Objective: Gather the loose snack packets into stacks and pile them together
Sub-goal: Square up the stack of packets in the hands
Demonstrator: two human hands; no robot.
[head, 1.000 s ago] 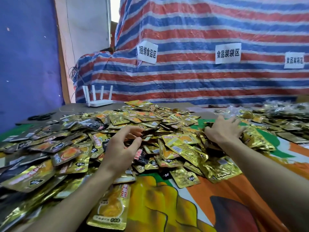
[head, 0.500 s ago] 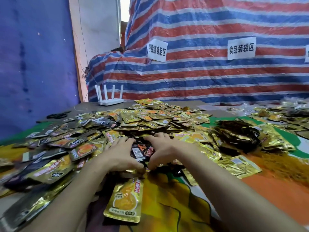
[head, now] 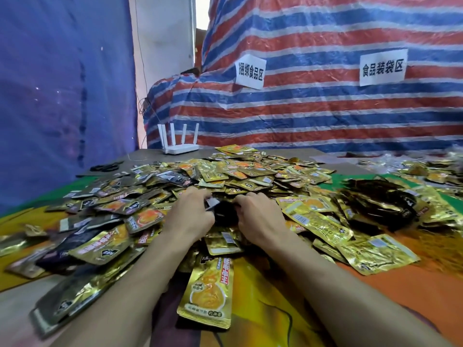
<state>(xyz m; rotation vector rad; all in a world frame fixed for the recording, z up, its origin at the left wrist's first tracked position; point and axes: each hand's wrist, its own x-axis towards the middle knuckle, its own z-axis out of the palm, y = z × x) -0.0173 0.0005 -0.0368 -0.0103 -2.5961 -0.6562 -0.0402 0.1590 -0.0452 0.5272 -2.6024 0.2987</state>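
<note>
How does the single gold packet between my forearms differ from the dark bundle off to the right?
The single gold packet lies flat at the heap's near edge on the printed cloth; the dark bundle is many packets bunched in a mound. The single gold packet shows a bright orange picture; the dark bundle looks mostly dark brown. Both are glossy foil.

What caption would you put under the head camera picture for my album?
The left hand and right hand grip a small stack of packets amid the golden snack heap.

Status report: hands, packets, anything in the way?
Left hand and right hand together, gripping a dark packet bundle. Loose packets heaped all round. Nothing blocking.
</note>
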